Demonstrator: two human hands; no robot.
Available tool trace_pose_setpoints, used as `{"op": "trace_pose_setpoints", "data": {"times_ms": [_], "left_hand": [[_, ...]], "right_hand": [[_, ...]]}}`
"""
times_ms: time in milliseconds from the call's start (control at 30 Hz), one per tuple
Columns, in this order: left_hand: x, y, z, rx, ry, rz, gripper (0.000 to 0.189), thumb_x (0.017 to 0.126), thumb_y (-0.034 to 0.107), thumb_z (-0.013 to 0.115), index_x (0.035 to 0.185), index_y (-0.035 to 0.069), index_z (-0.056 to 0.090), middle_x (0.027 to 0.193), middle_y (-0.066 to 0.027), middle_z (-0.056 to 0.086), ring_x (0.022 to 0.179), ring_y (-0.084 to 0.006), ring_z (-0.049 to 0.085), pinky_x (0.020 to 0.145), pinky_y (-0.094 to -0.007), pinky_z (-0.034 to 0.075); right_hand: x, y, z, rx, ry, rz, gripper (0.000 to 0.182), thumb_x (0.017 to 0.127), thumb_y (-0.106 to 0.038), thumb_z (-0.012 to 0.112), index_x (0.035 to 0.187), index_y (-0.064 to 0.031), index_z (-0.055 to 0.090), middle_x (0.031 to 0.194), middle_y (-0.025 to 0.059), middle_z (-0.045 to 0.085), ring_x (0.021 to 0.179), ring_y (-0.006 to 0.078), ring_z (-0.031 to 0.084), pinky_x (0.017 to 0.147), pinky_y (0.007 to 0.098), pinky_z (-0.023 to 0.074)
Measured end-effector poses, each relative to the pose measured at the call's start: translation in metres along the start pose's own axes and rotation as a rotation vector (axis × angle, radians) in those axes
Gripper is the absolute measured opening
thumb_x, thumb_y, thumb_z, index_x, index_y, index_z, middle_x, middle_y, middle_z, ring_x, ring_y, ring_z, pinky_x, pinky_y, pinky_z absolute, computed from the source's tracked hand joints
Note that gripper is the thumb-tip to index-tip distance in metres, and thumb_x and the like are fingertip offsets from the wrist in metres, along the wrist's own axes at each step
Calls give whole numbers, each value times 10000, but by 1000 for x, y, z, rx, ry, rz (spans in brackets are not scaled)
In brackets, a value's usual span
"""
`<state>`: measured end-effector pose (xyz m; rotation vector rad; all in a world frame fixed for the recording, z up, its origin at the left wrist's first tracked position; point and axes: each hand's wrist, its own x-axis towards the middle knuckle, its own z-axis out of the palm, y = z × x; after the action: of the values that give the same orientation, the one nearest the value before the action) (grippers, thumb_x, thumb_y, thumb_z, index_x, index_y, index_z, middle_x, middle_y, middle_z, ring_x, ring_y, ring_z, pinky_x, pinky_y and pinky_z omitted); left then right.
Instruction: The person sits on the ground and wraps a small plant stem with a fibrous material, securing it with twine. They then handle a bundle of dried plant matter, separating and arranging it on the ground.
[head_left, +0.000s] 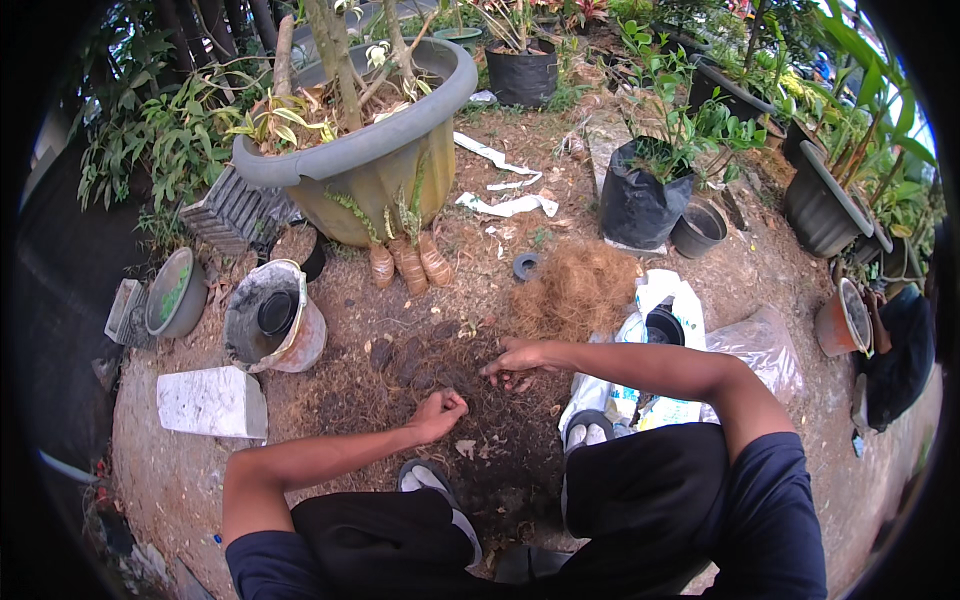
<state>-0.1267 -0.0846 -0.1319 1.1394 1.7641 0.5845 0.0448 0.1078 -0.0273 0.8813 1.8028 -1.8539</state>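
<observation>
My left hand (439, 415) is low over dark soil (502, 465), its fingers curled together; whether something thin is between them cannot be told. To its right, my right hand (514, 360) reaches over the soil with its fingers spread apart. Several dark, fibrous lumps (409, 360) lie on the ground just beyond my left hand. A loose heap of brown coconut fibre (577, 289) rests beyond my right hand, beside a grey ring (527, 265). Three wrapped bundles with small green shoots (409, 266) stand against a large plastic planter (375, 165).
At left are a cement-stained bucket (311, 330), a whitish block (211, 402) and a grey basin (177, 292). At right lie a white printed sack (679, 300) and a clear plastic bag (757, 349). A black grow bag (646, 195) and an orange bucket (831, 326) stand farther off.
</observation>
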Motion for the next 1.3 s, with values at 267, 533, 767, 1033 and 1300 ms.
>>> {"op": "trace_pose_setpoints", "data": {"times_ms": [267, 533, 767, 1033, 1300], "left_hand": [[1, -9, 2, -37, 13, 17, 298, 893, 324, 620, 995, 45, 648, 918, -80, 676, 879, -197, 639, 809, -358, 494], [2, -5, 2, -35, 0, 23, 277, 894, 317, 616, 985, 57, 650, 911, -74, 673, 873, -191, 638, 810, -357, 492], [-1, -6, 1, -28, 4, -13, 289, 891, 333, 620, 998, 66, 649, 928, -69, 672, 886, -192, 636, 813, -355, 492], [0, -6, 0, -29, -2, -2, 284, 888, 318, 627, 1001, 58, 649, 920, -69, 668, 865, -192, 636, 799, -362, 498], [-3, -2, -1, 7, -9, 11, 277, 900, 300, 616, 1003, 44, 645, 911, -65, 657, 863, -169, 621, 800, -339, 492]], "right_hand": [[13, 4, -6, -323, 25, -71, 610, 853, -609, 657, 984, -32, 512, 796, 61, 607, 682, 154, 567, 593, 322, 491], [26, 21, 0, -652, 429, -411, 636, 972, -564, 460, 865, 47, 597, 777, 169, 616, 757, 332, 631, 748, 489, 505], [17, 8, 2, -737, 337, -264, 635, 994, -499, 440, 814, 85, 612, 792, 272, 630, 780, 382, 652, 775, 492, 507], [16, 4, -7, -701, 65, -272, 601, 940, -519, 537, 852, 69, 628, 744, 237, 651, 783, 395, 664, 762, 475, 516], [20, 7, -6, -811, 16, -242, 386, 912, -313, 662, 1055, 41, 610, 813, 106, 684, 750, 249, 671, 663, 381, 527]]}}
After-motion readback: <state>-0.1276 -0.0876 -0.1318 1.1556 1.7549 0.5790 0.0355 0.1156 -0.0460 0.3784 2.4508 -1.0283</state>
